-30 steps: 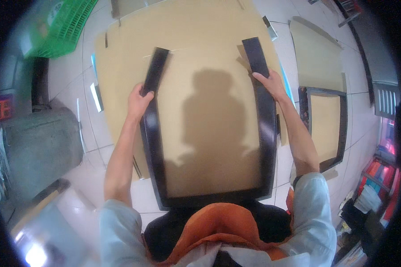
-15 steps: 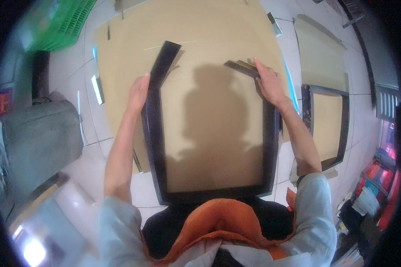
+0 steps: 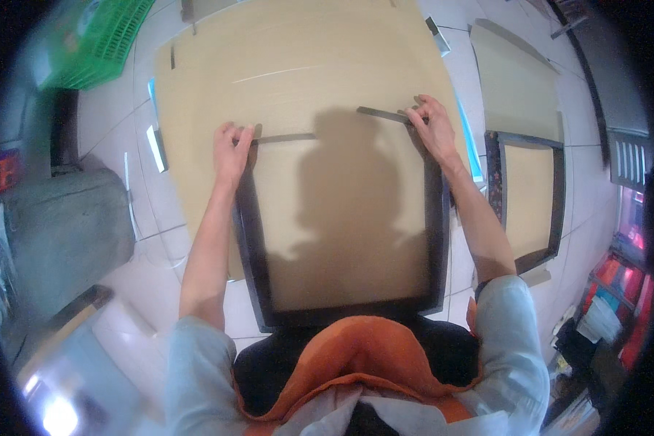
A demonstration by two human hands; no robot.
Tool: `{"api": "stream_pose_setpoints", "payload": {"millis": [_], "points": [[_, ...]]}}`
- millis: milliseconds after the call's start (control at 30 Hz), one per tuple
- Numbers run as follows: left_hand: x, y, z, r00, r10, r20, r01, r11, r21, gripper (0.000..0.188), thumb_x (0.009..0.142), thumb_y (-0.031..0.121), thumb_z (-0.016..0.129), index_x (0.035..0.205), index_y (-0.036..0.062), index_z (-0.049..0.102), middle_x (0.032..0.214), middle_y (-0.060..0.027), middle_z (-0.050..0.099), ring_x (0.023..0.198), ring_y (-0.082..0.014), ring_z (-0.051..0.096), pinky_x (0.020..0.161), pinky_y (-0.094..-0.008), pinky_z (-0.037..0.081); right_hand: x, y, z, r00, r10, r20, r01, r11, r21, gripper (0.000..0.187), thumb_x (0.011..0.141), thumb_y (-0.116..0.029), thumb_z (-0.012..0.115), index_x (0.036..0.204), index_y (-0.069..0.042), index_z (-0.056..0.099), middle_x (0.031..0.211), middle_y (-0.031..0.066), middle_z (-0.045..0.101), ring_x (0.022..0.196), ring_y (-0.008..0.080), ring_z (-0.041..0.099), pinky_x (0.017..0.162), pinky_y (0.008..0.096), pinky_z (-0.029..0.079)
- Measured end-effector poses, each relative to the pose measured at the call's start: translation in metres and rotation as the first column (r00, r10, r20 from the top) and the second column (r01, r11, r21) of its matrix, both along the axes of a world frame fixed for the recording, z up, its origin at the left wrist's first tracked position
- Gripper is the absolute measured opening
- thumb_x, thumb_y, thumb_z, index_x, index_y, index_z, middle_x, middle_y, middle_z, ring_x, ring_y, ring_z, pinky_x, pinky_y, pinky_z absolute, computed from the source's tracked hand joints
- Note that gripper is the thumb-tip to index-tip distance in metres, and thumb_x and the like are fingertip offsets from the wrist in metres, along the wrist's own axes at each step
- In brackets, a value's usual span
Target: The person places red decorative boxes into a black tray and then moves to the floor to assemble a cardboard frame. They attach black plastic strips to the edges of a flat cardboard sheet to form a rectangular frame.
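In front of me lies a tan cardboard sheet [image 3: 356, 291] edged with a wide black strip [image 3: 251, 240] along its left, near and right sides. At the far left corner my left hand [image 3: 232, 156] is closed on the strip, fingers curled together. A narrow loose end of the strip [image 3: 289, 136] points inward from there, seen edge-on. My right hand [image 3: 434, 132] pinches the strip at the far right corner. Its loose end [image 3: 379, 113] also points inward, tilted slightly. The two loose ends lie apart from each other. My shadow covers the middle of the cardboard.
A larger tan sheet [image 3: 291, 43] extends beyond on the tiled floor [image 3: 112, 123]. A smaller black-edged panel [image 3: 559, 196] lies at right. A green crate [image 3: 102, 54] stands far left, above a grey padded block [image 3: 65, 225]. Red and white items [image 3: 610, 305] are heaped at lower right.
The left loose strip end has swung from pointing away to pointing inward across the far side. The right one has turned edge-on. Both hands' fingers have curled in more.
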State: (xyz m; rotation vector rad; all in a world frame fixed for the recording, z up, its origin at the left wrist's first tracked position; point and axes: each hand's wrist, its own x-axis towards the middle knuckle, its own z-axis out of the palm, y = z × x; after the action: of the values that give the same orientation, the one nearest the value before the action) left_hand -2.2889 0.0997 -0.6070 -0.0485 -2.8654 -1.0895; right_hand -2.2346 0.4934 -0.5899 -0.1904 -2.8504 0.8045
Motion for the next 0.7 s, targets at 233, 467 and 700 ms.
{"api": "stream_pose_setpoints", "payload": {"millis": [233, 467, 700], "points": [[-0.006, 0.009, 0.017, 0.919, 0.22, 0.326, -0.237, 0.971, 0.013, 0.054, 0.065, 0.035, 0.071, 0.1, -0.0034, 0.054, 0.106, -0.0209, 0.054, 0.1, -0.0282, 0.054, 0.083, -0.0336, 0.043, -0.001, 0.006, 0.009, 0.991, -0.035, 0.128, 0.068, 0.963, -0.26, 0.031, 0.073, -0.028, 0.067, 0.065, 0.0, 0.057, 0.115, 0.0214, 0.051, 0.11, 0.0305, 0.047, 0.093, 0.0344, 0.036], [-0.007, 0.016, 0.037, 0.871, 0.212, 0.443, -0.242, 0.97, 0.013, 0.068, 0.062, 0.036, 0.073, 0.107, -0.0089, 0.047, 0.098, -0.0183, 0.057, 0.087, -0.0229, 0.057, 0.073, -0.0326, 0.045, 0.002, 0.014, -0.005, 1.0, 0.015, 0.014, -0.012, 0.98, -0.2, 0.03, 0.071, -0.025, 0.07, 0.066, 0.0, 0.055, 0.113, 0.0226, 0.051, 0.109, 0.0311, 0.048, 0.093, 0.0356, 0.036], [-0.022, -0.003, 0.024, 0.804, 0.064, 0.592, -0.249, 0.939, 0.236, 0.068, 0.062, 0.032, 0.074, 0.104, -0.0118, 0.044, 0.088, -0.0123, 0.053, 0.074, -0.0163, 0.054, 0.059, -0.029, 0.045, -0.004, 0.017, -0.009, 0.996, -0.045, 0.083, 0.065, 0.961, -0.267, 0.045, 0.069, -0.029, 0.072, 0.097, 0.001, 0.053, 0.129, 0.0251, 0.035, 0.119, 0.0336, 0.037, 0.098, 0.0364, 0.031]]}}
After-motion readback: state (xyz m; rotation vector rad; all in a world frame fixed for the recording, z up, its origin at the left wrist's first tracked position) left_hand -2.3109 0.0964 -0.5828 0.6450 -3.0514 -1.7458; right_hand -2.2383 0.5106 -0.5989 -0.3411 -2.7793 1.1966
